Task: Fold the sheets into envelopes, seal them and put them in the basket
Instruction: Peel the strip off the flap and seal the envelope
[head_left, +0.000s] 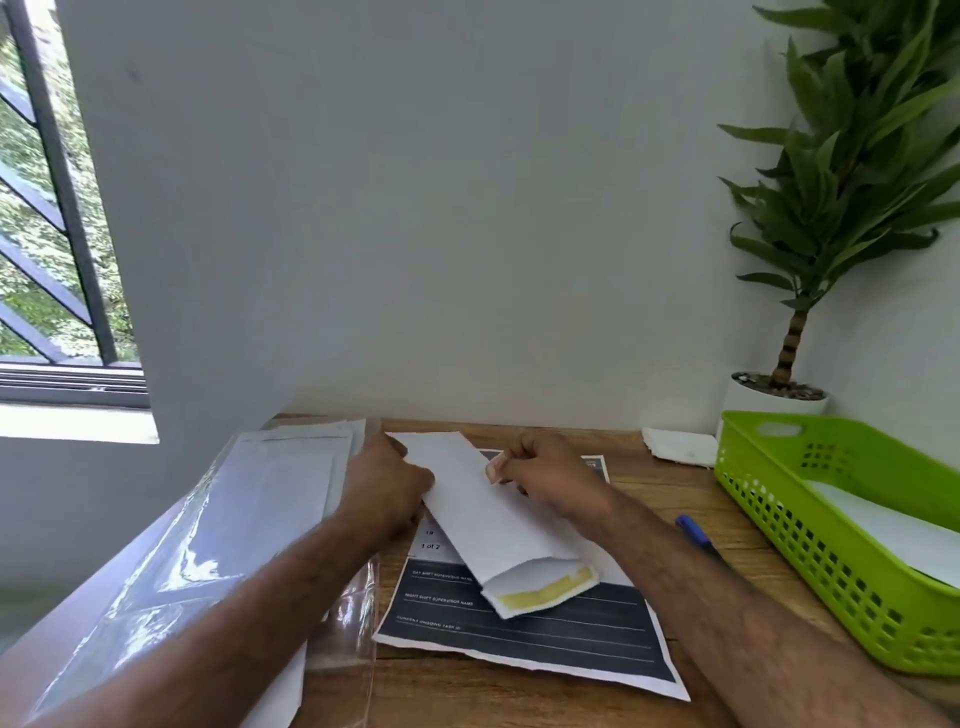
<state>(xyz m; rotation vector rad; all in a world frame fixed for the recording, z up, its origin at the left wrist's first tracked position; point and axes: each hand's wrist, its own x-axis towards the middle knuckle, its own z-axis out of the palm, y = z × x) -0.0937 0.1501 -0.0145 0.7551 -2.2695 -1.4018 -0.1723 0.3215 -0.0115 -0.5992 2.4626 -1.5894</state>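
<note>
The light, limp envelope (483, 514) is pinched at its far end by the left hand (387, 486) and right hand (545, 480) (both closed on its edges); its unsealed flap (545, 592) is best left untouched.

The envelope (483, 514) hides the middle of the printed sheet (524, 634), and the small words on that sheet are too blurry to read. The left hand (387, 483) covers the envelope's far corner. The right hand (545, 475) hides its own fingertips. The picture's right edge cuts off the green basket (810, 519) and the plant (857, 171). The right arm hides part of the blue pen (693, 530).
</note>
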